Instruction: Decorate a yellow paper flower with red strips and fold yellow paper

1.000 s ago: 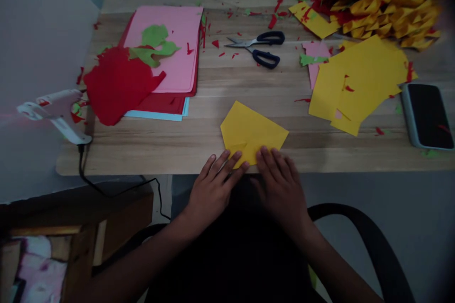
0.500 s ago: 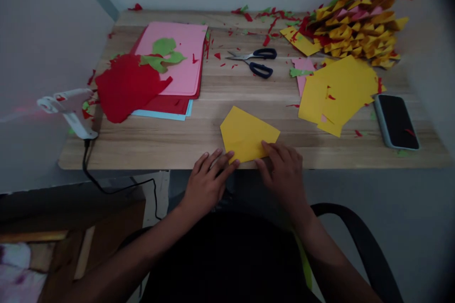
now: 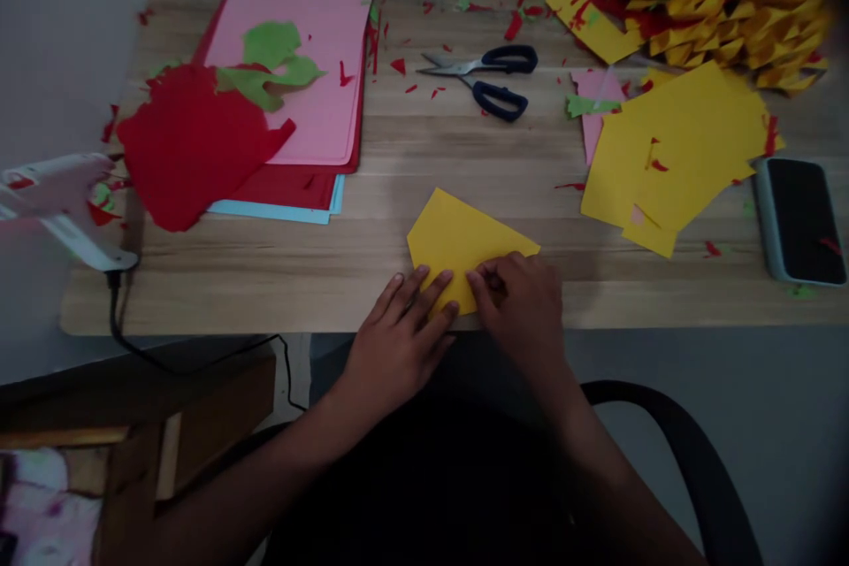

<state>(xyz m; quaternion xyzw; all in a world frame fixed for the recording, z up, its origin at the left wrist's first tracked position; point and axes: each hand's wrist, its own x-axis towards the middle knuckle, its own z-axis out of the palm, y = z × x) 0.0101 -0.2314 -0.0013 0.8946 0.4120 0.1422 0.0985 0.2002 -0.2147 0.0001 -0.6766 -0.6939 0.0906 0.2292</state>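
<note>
A yellow sheet of paper (image 3: 457,230) with angled corners lies flat at the table's front edge. My left hand (image 3: 401,336) rests on its lower left part, fingers spread and pressing down. Over the lower right part, my right hand (image 3: 521,305) is closed, thumb and forefinger pinched together at the paper; the hand covers some of that edge. Beyond the sheet lies a pair of scissors (image 3: 468,71) with dark blue handles, blades slightly apart, touched by neither hand.
Left are pink sheets (image 3: 325,115), a red paper cutout (image 3: 192,150), green paper pieces (image 3: 271,44) and a white glue gun (image 3: 72,203) with a cord. Right are yellow sheets (image 3: 683,133), a phone (image 3: 802,221) and a folded yellow paper construction (image 3: 736,18). Red and green scraps litter the back.
The view has shifted closer and downward. My right hand has moved inward over the paper, its thumb and forefinger coming together. My left hand's fingers reach slightly further onto the sheet.
</note>
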